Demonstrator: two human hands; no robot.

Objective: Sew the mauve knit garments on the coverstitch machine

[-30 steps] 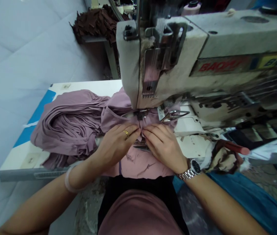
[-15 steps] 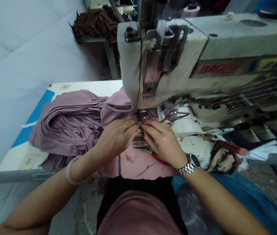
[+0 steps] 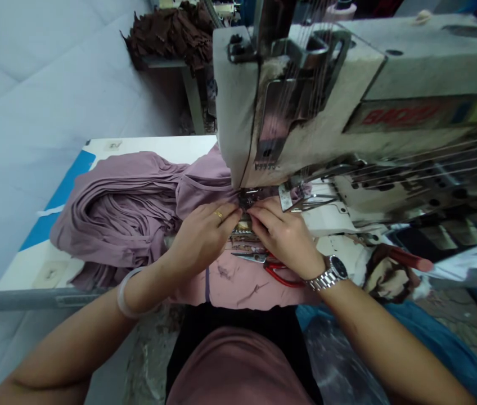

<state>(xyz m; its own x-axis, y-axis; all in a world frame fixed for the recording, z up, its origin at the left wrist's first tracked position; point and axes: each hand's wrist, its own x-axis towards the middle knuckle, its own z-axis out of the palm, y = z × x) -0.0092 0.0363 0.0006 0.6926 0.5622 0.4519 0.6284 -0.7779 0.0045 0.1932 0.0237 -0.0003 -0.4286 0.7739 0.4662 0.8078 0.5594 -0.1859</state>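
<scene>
At the presser foot [image 3: 250,198] of a white sewing machine [image 3: 238,107], both of my hands work close together. My left hand [image 3: 205,230], with a gold ring, pinches the edge of the mauve fabric [image 3: 202,188] just left of the foot. Opposite it, my right hand [image 3: 283,230] has bent fingers pressed on the fabric at the right of the foot. The fingertips partly hide the cloth there. Scissors with red handles [image 3: 283,275] lie below my right hand on a pink cloth [image 3: 238,287], blades pointing left.
A thick folded stack of mauve fabric [image 3: 107,208] covers the left side of the white table [image 3: 40,275]. Brown cloth pieces [image 3: 171,36] are heaped on a stand behind. Crumpled scraps [image 3: 390,275] sit at the right beside a red rod [image 3: 411,259]. Threads run down the machine's front.
The view has shifted slightly, so the machine appears further right. My right hand has moved a little right and up, uncovering more of the scissors. Both hands stay by the presser foot.
</scene>
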